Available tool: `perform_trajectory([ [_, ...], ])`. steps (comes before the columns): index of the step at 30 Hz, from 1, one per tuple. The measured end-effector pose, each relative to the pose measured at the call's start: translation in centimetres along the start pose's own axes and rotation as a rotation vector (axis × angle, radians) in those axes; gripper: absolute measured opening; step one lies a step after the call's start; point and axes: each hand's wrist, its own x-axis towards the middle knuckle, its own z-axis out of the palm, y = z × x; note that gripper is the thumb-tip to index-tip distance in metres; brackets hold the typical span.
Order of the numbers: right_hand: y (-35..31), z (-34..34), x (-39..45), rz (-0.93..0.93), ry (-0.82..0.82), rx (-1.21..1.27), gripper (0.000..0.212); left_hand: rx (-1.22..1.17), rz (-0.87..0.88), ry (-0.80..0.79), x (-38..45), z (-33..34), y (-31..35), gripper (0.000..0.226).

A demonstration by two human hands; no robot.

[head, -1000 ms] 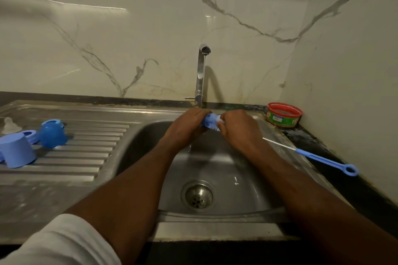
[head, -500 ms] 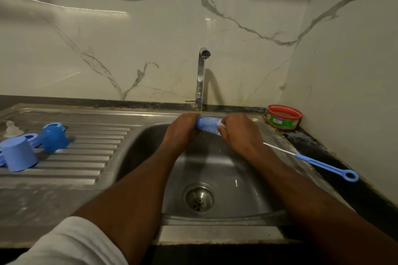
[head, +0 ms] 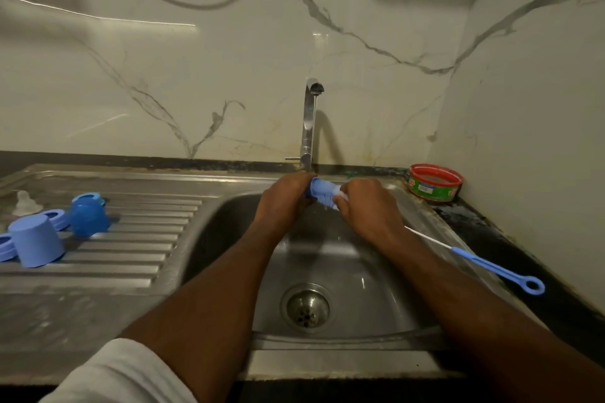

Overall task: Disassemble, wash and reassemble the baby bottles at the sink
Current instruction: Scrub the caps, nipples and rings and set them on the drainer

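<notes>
Nearby, two blue caps (head: 39, 244), rings and a clear teat (head: 25, 203) stood on the drainboard (head: 131, 239); a red-rimmed tub (head: 435, 181) sat in the corner. Over the sink (head: 376, 288), below the tap (head: 309, 121), both hands gripped a blue bottle brush (head: 322, 191): left hand (head: 284, 203) round its tip, right hand (head: 368, 208) round the bristles' base. Its long axis ran left-right, handle loop (head: 534, 285) pointing right.

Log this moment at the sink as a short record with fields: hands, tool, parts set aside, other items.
left hand: left hand grips one end of the blue brush head over the sink
right hand: right hand holds the brush head's other end
tool: brush handle sticks out to the right, ring at its end
tap: tap stands above the hands
parts set aside: light blue cap, darker blue cap, blue ring and clear teat on the drainboard
other items: red-rimmed tub in the corner
</notes>
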Motion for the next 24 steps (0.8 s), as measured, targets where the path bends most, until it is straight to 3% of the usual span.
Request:
perform_trajectory([
  [2, -0.2, 0.0, 0.0, -0.041, 0.014, -0.05, 0.026, 0.001, -0.076, 0.003, 0.1, 0.0, -0.2, 0.039],
  [4, -0.4, 0.0, 0.1, -0.026, -0.073, -0.08, 0.026, -0.031, 0.013, -0.103, 0.2, 0.1, 0.4, 0.04],
  [6, -0.1, 0.0, 0.1, 0.011, -0.09, -0.05, 0.029, -0.009, 0.094, -0.103, 0.1, 0.2, 0.9, 0.041],
  [10, 0.0, 0.0, -0.1, -0.02, 0.001, -0.036, 0.029, 0.091, -0.164, -0.021, 0.3, 0.3, -0.4, 0.031],
  [15, -0.1, 0.3, 0.0, -0.003, -0.045, -0.078, 0.027, -0.031, 0.094, -0.121, 0.1, 0.3, 0.3, 0.042],
  [19, -0.2, 0.2, 0.0, 0.001, 0.002, -0.034, 0.028, 0.085, -0.117, -0.032, 0.3, 0.3, -0.3, 0.032],
  [24, 0.0, 0.2, 0.2, 0.049, -0.058, -0.033, 0.031, -0.017, 0.084, -0.083, 0.3, 0.5, 0.3, 0.041],
])
